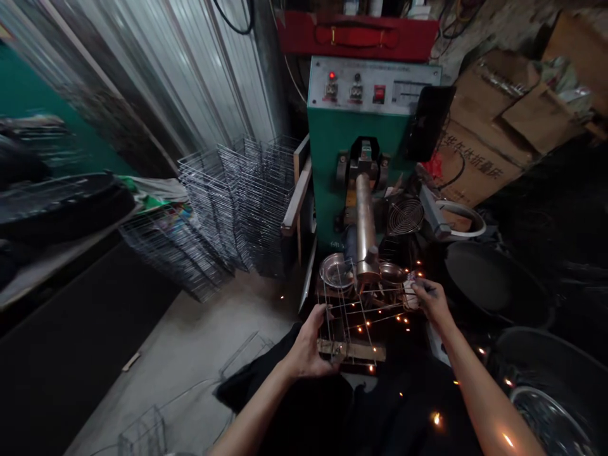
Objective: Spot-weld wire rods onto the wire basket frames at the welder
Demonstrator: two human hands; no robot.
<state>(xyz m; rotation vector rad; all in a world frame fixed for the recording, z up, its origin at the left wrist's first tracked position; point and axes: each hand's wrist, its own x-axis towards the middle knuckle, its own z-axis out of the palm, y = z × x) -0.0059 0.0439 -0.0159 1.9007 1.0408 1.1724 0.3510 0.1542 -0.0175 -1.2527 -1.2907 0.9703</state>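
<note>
The left hand and right hand close fingers on the wire rack, holding it steady under the welding electrode.

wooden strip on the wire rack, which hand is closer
Left. The left hand grips the wire rack beside the end of the wooden strip; the right hand is farther away, at the rack's far corner.

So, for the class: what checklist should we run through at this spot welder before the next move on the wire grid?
Left hand gripping the wire grid: ok.
Right hand at the grid's far edge: grip, cannot tell.
Bare forearm protected from the sparks: not ok.
Electrode seated on the wire: cannot tell, joint hidden.
Red indicator lamp lit: ok, meaning cannot tell.
</note>
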